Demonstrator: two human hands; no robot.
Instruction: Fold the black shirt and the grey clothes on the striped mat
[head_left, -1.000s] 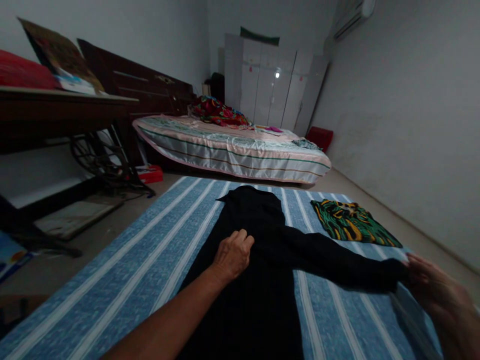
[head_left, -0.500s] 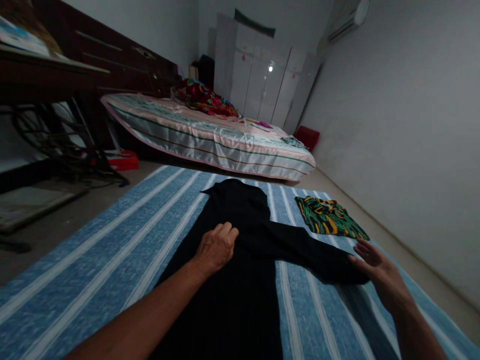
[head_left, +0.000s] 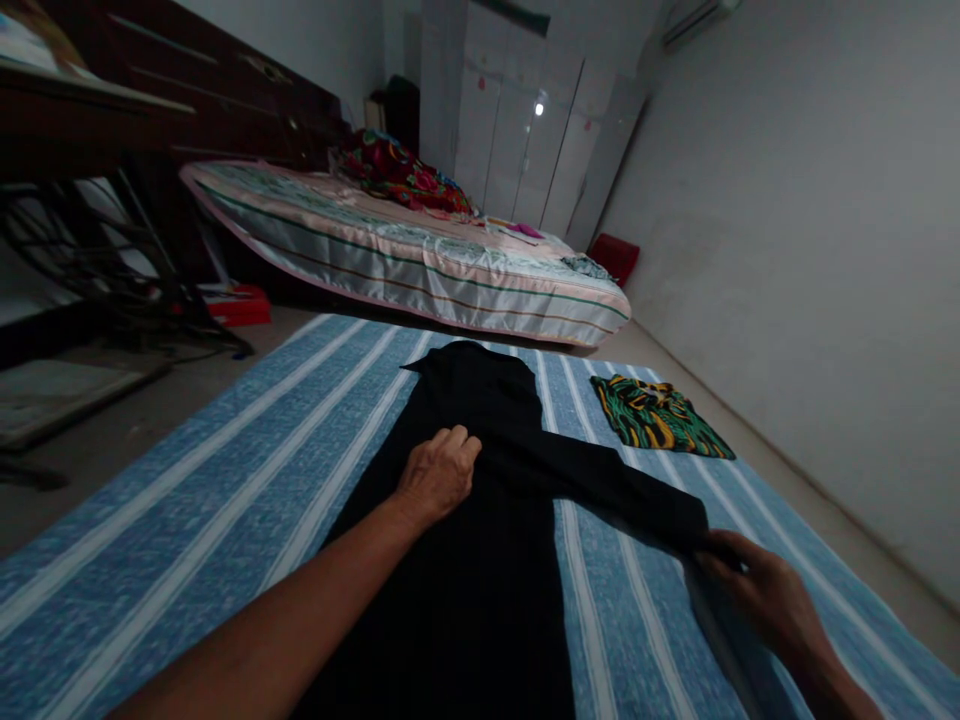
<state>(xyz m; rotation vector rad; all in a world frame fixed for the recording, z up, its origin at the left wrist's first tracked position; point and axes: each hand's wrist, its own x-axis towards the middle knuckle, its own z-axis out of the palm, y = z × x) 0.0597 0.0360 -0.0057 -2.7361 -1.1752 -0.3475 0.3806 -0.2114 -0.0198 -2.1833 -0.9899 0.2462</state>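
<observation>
A black long-sleeved shirt (head_left: pixel 480 560) lies on the blue-and-white striped cover (head_left: pixel 247 510), its collar end away from me. One sleeve (head_left: pixel 592 470) stretches out to the right. My left hand (head_left: pixel 441 470) is closed, pinching the shirt's cloth near its middle, where the sleeve starts. At the far end of that sleeve, my right hand (head_left: pixel 757 575) grips the cuff between thumb and fingers. Beyond the sleeve lies a folded green, yellow and black patterned garment (head_left: pixel 660 415), touched by neither hand.
A bed (head_left: pixel 420 270) with a pale striped sheet and a red floral blanket (head_left: pixel 405 175) stands behind the cover. To the left is a dark table with an iron treadle base (head_left: pixel 150 270), near a red box (head_left: pixel 238 305). A bare wall (head_left: pixel 825 250) runs along the right.
My right hand has gone from spread fingers at the sleeve end to a grip on the cuff, slightly lower. The sleeve's end has shifted left. My left hand keeps its place on the shirt.
</observation>
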